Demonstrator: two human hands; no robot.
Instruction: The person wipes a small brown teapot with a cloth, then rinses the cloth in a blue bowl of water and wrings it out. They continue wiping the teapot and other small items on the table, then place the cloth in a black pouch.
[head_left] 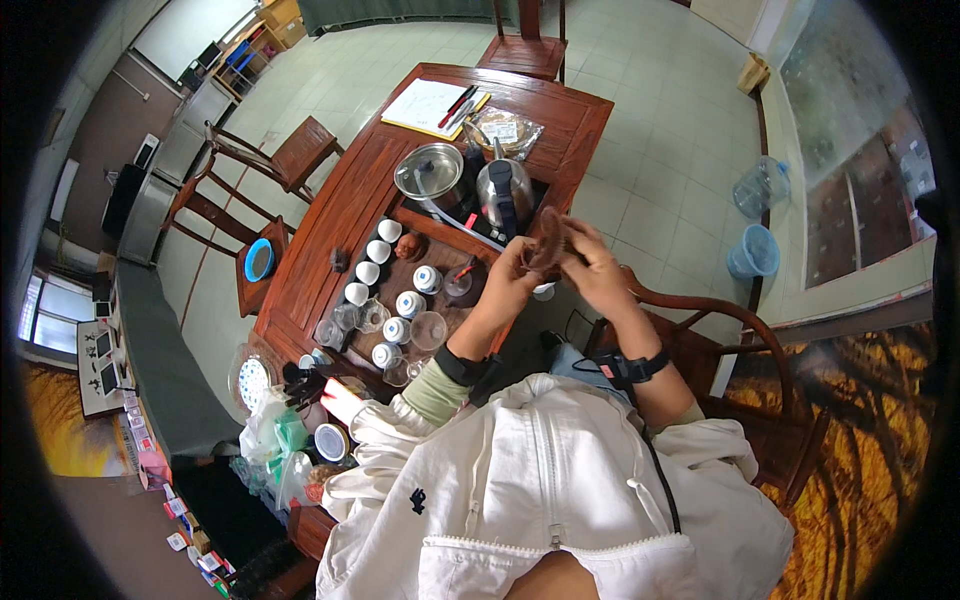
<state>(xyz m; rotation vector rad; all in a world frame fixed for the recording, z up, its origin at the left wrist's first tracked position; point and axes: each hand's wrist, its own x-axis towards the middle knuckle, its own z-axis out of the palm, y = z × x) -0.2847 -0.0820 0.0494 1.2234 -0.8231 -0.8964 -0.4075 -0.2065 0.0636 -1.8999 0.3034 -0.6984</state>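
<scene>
The white zip jacket (540,500) fills the view at six o'clock, its sleeves pushed up and a dark band on each wrist. From it both forearms rise toward twelve o'clock and meet above the desk's near edge. The left hand (512,272) and the right hand (590,265) are both closed around one small brown clay piece (548,240), fingers curled on it from either side; it looks like a little teapot or its lid, but it is too small to tell which. It hangs in the air, clear of the tray, just at five o'clock from the steel kettle (503,190).

As a judgement, the work is at an early or middle stage: the white cups (372,262) and blue-patterned cups (410,303) stand in rows, apparently unfilled, the glass pitchers (428,329) look empty, and the kettle sits on its base, so pouring and serving seem not yet done.

At ten o'clock from the hands lies the dark tea tray (445,262) set into the red-brown wooden desk (340,240). A lidded steel pot (430,172) stands beside the kettle, and a notepad with pens (433,107) lies at the far end. Wooden chairs (285,160) ring the desk on a pale green tiled floor (650,150). Blue water jugs (752,250) stand at three o'clock by the wall.
</scene>
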